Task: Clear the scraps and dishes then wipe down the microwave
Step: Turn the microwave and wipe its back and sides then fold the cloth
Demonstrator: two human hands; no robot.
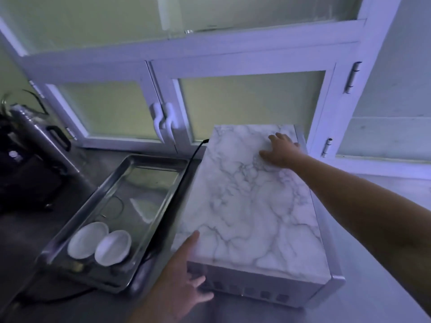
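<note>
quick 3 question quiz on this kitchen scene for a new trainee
1. True or false: the right hand lies flat on top of the microwave.
2. How many white bowls lie in the metal tray?
3. The left hand touches the microwave at its: A) back edge B) front left corner C) right side

Key: 1 true; 2 two; 3 B

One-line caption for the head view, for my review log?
Left hand at the front-left corner of the marble-patterned microwave, right hand flat on its top; two white bowls in the metal tray alongside.
</note>
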